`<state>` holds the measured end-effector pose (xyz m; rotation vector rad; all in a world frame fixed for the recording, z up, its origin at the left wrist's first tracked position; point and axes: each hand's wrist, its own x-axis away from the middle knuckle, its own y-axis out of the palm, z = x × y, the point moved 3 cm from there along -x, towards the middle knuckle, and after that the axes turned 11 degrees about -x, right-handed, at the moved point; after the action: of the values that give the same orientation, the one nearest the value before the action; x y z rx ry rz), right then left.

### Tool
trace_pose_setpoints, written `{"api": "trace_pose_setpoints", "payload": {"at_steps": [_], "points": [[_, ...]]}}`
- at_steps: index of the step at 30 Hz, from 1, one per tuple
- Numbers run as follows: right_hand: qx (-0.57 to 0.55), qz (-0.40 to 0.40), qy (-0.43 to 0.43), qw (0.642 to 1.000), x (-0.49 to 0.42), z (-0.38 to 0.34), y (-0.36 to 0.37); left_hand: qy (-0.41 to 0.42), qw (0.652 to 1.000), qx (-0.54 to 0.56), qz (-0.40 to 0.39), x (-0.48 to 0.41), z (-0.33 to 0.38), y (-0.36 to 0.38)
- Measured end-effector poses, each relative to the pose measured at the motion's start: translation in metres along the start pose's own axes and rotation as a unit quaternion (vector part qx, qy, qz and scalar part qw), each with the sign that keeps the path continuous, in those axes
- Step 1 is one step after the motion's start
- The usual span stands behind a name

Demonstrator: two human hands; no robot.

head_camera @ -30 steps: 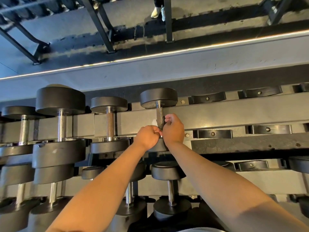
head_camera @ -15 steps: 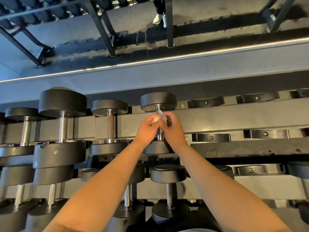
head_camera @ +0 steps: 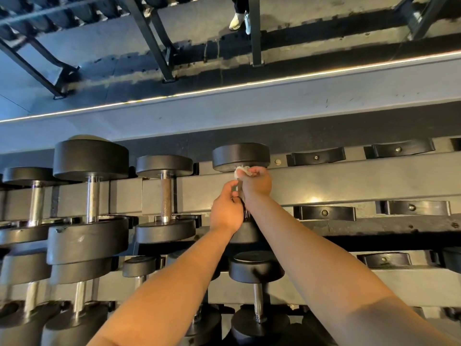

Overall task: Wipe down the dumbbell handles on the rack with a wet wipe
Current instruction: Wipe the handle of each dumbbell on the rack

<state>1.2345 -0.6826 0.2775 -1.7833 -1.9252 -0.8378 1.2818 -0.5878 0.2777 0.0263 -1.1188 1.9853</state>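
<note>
A black dumbbell (head_camera: 240, 156) lies on the top tier of the grey rack (head_camera: 349, 181), fourth from the left. My right hand (head_camera: 257, 183) grips the far end of its handle, with a white wet wipe (head_camera: 240, 170) bunched under the fingers just below the far head. My left hand (head_camera: 225, 211) curls round the near part of the same handle, and a thin black band lies across its fingers. Both hands hide most of the handle; only a short stretch (head_camera: 239, 186) shows between them.
Three more dumbbells (head_camera: 164, 196) sit to the left on the top tier, several others on the lower tier (head_camera: 257, 270). Empty black cradles (head_camera: 324, 213) line the rack to the right. Beyond the rack are a grey ledge, black frames and a person's shoes (head_camera: 237, 21).
My right hand slid the wipe from near the handle's middle up to its far end by the head. My left hand dropped back toward the near end.
</note>
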Motion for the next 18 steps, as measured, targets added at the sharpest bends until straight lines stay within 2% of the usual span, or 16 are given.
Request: {"api": "trace_pose_setpoints", "payload": {"at_steps": [4,10,13,18], "points": [[-0.02,0.018,0.045,0.999,-0.009,0.002,0.004,0.001,1.0,0.013,-0.006,0.0,-0.004,0.001],[-0.11,0.038,0.112,0.987,-0.011,0.01,-0.002,-0.008,1.0,0.029,0.003,-0.001,-0.004,-0.001],[-0.151,0.068,0.109,0.98,-0.008,0.006,-0.007,-0.014,0.999,0.041,-0.001,0.0,-0.004,-0.002],[-0.081,0.082,0.048,0.992,-0.005,0.006,-0.009,-0.017,0.998,0.054,-0.001,0.002,-0.001,-0.004]]}}
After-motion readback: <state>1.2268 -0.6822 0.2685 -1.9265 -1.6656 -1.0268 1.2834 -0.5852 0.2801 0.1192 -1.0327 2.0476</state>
